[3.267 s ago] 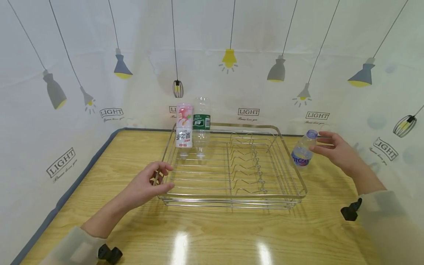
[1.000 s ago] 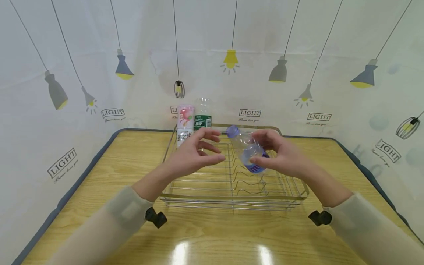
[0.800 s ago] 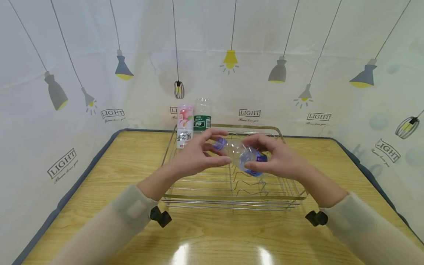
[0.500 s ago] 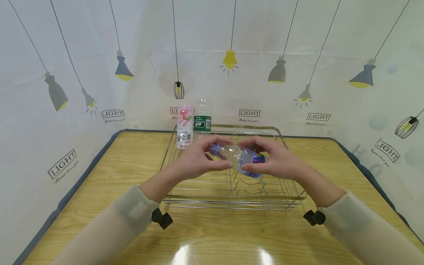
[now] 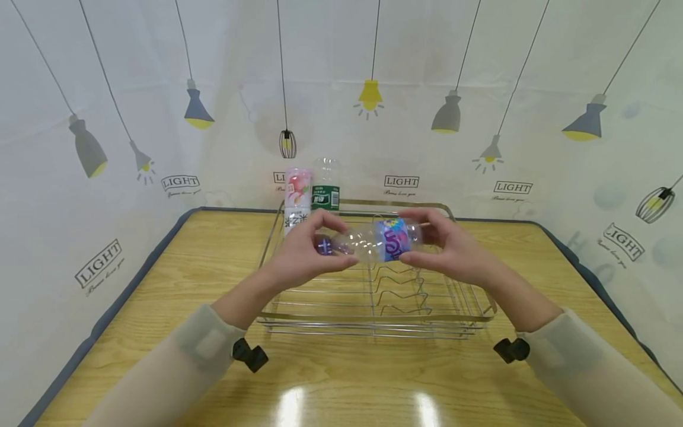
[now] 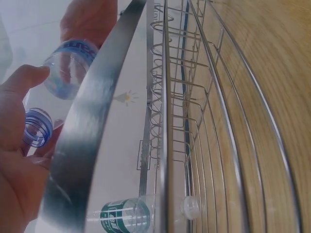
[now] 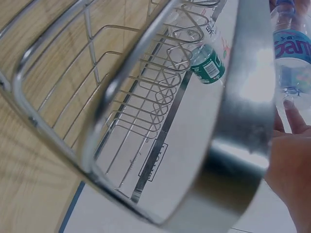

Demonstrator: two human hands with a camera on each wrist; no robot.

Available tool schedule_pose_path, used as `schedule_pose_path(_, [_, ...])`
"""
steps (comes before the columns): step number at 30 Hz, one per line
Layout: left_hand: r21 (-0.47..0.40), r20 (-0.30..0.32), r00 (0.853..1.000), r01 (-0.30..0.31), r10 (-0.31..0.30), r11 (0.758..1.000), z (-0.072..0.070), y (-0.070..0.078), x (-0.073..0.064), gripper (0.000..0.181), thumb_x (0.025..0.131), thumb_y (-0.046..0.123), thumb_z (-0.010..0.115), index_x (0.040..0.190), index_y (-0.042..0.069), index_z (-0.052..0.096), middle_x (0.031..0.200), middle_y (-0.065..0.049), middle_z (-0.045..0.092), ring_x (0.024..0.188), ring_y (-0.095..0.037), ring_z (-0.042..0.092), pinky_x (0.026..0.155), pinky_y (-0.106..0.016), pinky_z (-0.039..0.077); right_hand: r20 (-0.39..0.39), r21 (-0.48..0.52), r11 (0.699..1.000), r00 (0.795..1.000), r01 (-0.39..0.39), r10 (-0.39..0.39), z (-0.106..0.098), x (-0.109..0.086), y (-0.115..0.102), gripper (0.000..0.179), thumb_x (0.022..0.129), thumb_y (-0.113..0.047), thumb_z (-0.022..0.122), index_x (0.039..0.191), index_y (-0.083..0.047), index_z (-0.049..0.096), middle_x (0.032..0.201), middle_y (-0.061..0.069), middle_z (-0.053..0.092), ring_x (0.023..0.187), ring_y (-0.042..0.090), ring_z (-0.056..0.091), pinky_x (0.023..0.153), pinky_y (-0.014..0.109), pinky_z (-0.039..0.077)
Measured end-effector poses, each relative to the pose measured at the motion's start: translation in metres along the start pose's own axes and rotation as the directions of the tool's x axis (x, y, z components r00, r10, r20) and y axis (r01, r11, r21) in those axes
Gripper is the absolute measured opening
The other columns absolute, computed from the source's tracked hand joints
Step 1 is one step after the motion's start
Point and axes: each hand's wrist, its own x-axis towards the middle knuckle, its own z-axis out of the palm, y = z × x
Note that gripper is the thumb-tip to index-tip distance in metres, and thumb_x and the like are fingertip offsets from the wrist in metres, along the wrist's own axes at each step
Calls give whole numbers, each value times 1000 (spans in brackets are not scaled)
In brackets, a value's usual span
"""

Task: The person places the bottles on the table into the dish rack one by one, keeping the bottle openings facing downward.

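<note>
In the head view, a clear plastic bottle (image 5: 365, 244) with a purple and blue label lies sideways above the wire dish rack (image 5: 448, 317), its purple neck toward the left. The right hand (image 5: 453, 252) grips the base end, thumb at the label's edge. The left hand (image 5: 301, 252) curls its thumb and fingers round the neck and shoulder. In the left wrist view, the bottle's blue-rimmed mouth (image 6: 38, 127) shows beside the left palm. A peach-label bottle (image 5: 297, 190) and a green-label bottle (image 5: 326, 198) stand upside down at the rack's back left; the left hand partly hides them.
The rack has wavy plate dividers (image 5: 402, 295) on its right half and a flat metal rim. It stands on a wooden table (image 5: 341, 379) with a dark back edge, close to a lamp-patterned backdrop (image 5: 405, 136).
The right hand brought the bottle from right of the rack to above its middle and tipped it sideways. The left hand left the rack's left rim and took the neck end. The label turned into view.
</note>
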Motion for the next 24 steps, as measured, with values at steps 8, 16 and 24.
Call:
schedule_pose_path(8, [4, -3, 999, 52, -52, 999, -1, -5, -3, 53, 90, 18, 92, 131, 12, 58, 134, -13, 63, 111, -27, 75, 86, -40, 67, -17, 136, 991, 1000, -5, 8, 0, 2, 4, 67, 103, -5, 74, 162, -7, 41, 147, 21, 52, 126, 28, 66, 97, 29, 63])
schedule_pose_path(16, [58, 23, 999, 48, -49, 997, 4, -8, -4, 51, 94, 22, 89, 133, 9, 60, 138, -13, 65, 123, -29, 72, 99, -41, 64, -58, 102, 995, 998, 24, -18, 2, 8, -2, 64, 103, -7, 75, 160, -9, 46, 145, 21, 57, 121, 30, 64, 94, 27, 63])
schedule_pose_path(24, [142, 35, 999, 1, -6, 990, 13, -1, 2, 78, 92, 29, 92, 158, 29, 51, 146, -4, 61, 133, -27, 64, 107, -45, 60, -53, 47, 998, 998, 48, -46, 8, 16, -12, 59, 104, -11, 75, 158, -9, 50, 142, 15, 60, 119, 33, 64, 93, 28, 63])
